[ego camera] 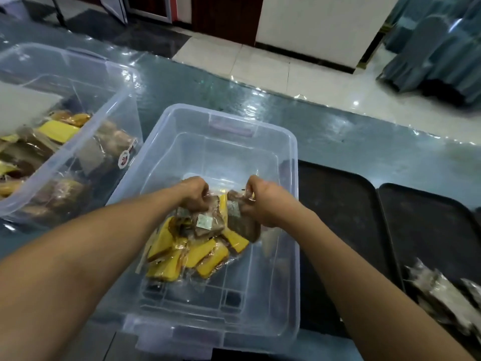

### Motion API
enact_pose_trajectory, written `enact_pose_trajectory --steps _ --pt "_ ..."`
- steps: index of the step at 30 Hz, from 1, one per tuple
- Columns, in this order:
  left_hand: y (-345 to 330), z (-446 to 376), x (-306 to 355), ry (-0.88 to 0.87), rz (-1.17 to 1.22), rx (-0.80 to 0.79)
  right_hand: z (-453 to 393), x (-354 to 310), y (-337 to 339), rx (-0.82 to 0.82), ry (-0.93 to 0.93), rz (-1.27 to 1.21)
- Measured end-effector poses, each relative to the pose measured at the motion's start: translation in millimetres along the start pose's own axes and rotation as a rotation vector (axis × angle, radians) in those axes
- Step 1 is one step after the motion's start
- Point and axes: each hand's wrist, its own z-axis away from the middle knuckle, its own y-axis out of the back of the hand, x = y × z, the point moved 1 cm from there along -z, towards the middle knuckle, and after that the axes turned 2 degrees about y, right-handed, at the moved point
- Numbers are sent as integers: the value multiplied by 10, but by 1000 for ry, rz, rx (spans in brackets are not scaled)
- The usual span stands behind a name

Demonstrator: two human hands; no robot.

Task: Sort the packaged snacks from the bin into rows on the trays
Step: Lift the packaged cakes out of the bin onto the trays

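Both of my hands are reaching down into the clear plastic storage bin [287, 142] in front of me, and each one is closing around wrapped snacks. With my left hand [194, 195] I am gripping the top of a clear-wrapped brown cake slice with a pale label [208, 221], fingers curled tight over the wrapper. With my right hand [263, 201] I am pinching a second clear-wrapped brown slice [243, 222], which is hanging tilted just beside the first, the two nearly touching. Below them a heap of yellow sponge cake slices in clear wrappers [187, 254] is lying on the bin floor, toward its left side. To my left a second clear plastic bin [114, 82] is sitting on the glossy teal table cover [338, 131], holding a jumble of yellow and brown packaged snacks [59, 131]. To the right of the near bin, touching its wall, a black rectangular tray [338, 204] is lying flat, and just beside that a second black tray [421, 214] is carrying a few greyish wrapped packets [442, 293] at its near end. Beyond the table I am seeing pale floor tiles [260, 66].
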Motion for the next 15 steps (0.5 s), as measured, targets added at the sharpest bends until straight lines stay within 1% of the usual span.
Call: enact_pose_trajectory --steps 3,5,7,8,9,10,12,13,15 --pt "22 65 15 3 26 -4 127 120 198 210 30 -157" --pt "7 110 14 51 34 -73 217 197 281 336 51 -237" --pt "-25 148 4 124 75 -195 308 292 332 432 59 -334" --pt "-44 172 3 152 72 -223 350 342 348 465 66 -385" --pt "-64 187 9 167 49 -214 388 401 360 492 79 -428" --pt "-64 209 24 177 6 -175 425 462 377 518 93 -462" --pt "-16 266 83 175 -76 -39 480 595 428 571 119 -530" --pt "27 294 110 166 -61 26 496 667 459 601 129 -567" --pt "156 359 176 125 73 130 525 820 525 660 140 -634"
